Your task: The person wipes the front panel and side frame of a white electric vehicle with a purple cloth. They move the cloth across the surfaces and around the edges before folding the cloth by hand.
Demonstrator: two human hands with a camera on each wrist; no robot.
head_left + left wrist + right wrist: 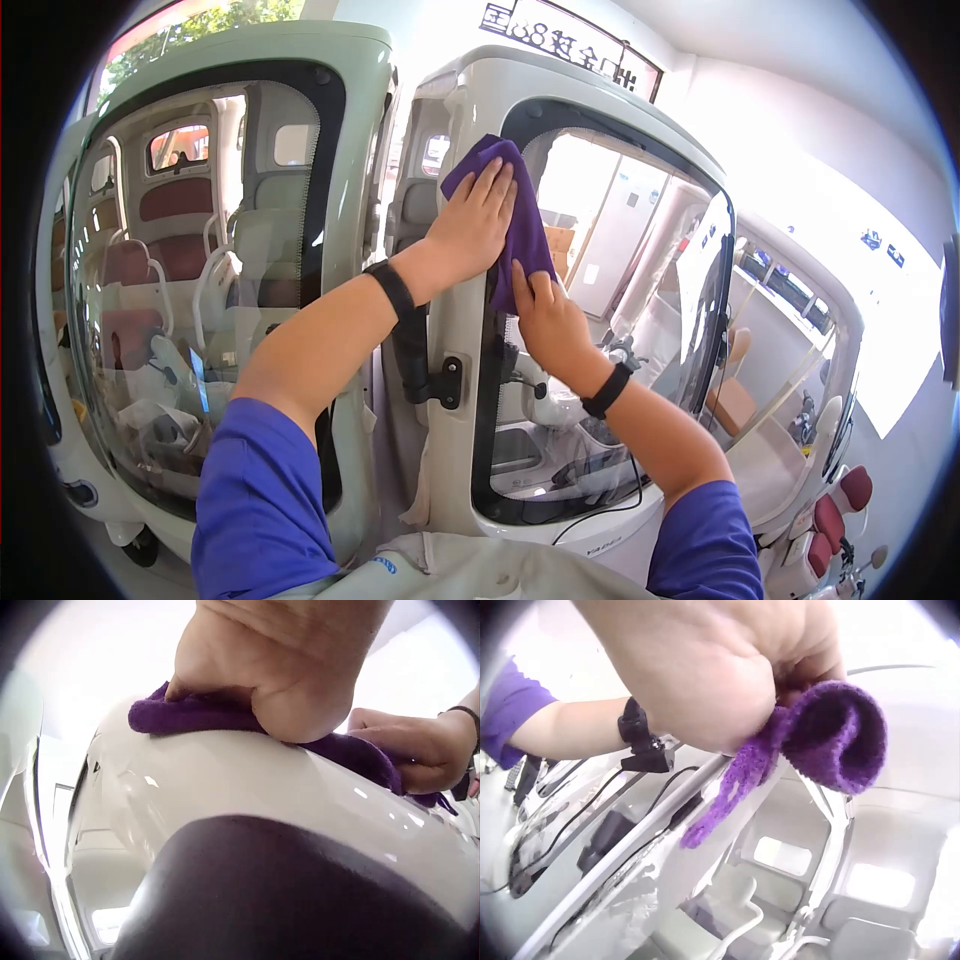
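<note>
The left grip [472,225] lies with its fingers stretched out flat over the purple cloth [527,235], pressing rather than clasping it. The right grip [552,322], just below and to the right of the left one, seems to hold the cloth's lower part with bent fingers. The cloth is directly beneath both, against the pale pillar [460,310] and the dark border of the windscreen [590,250].

To wipe well here, I would keep the left palm flat so that pressure spreads evenly, let the cloth follow the pillar's curve, and have the right fingers stop its loose end from folding over. In the right wrist view that end curls into a roll beside the right grip, so a smoother fold would likely give better contact. The black bracket [452,382] below the left grip could snag the fabric on a long downward stroke.

The nearest things to containers are the cabins. Left of the left grip, the green-tinted vehicle [365,120] shows maroon seats [176,200] through its glass, though reflections blur the rest. Beyond the right grip, its wrist view shows grey seats [870,941] inside a pale cabin.
</note>
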